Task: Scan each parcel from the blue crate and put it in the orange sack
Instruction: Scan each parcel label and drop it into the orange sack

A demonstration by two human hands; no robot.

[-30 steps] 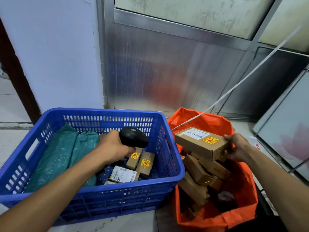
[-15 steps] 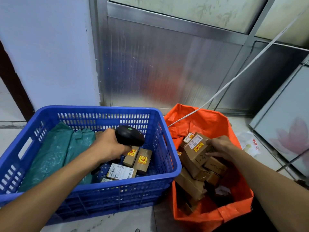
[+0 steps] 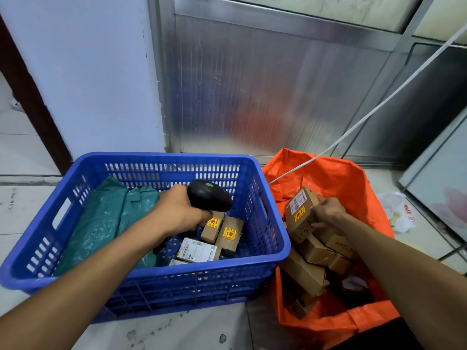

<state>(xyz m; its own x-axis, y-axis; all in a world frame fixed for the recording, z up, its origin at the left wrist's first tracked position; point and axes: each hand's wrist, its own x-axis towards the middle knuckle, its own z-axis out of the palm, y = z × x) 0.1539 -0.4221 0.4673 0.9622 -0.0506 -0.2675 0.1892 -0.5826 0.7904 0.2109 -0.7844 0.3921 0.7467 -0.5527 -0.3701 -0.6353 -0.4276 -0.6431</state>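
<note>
The blue crate (image 3: pixel 275 231) stands on the floor at the left with small cardboard parcels (image 3: pixel 228 236), a white-labelled box (image 3: pixel 197 252) and green mailer bags (image 3: pixel 106 218) inside. My left hand (image 3: pixel 177 213) grips a black barcode scanner (image 3: pixel 208 198) above the crate. The orange sack (image 3: pixel 353 183) stands open on the right, holding several brown boxes. My right hand (image 3: pixel 328 213) grips a tilted cardboard parcel (image 3: pixel 300 213) with a yellow sticker, resting on the pile inside the sack.
A white cable (image 3: pixel 353 127) runs from the sack's mouth up to the right. A metal panel wall (image 3: pixel 265 84) stands behind both containers. A crumpled plastic bag (image 3: pixel 401 213) lies on the tiled floor to the sack's right.
My right hand has lowered the labelled parcel from above the sack down onto the pile of boxes and tilted it on end. My left hand with the scanner stayed over the crate.
</note>
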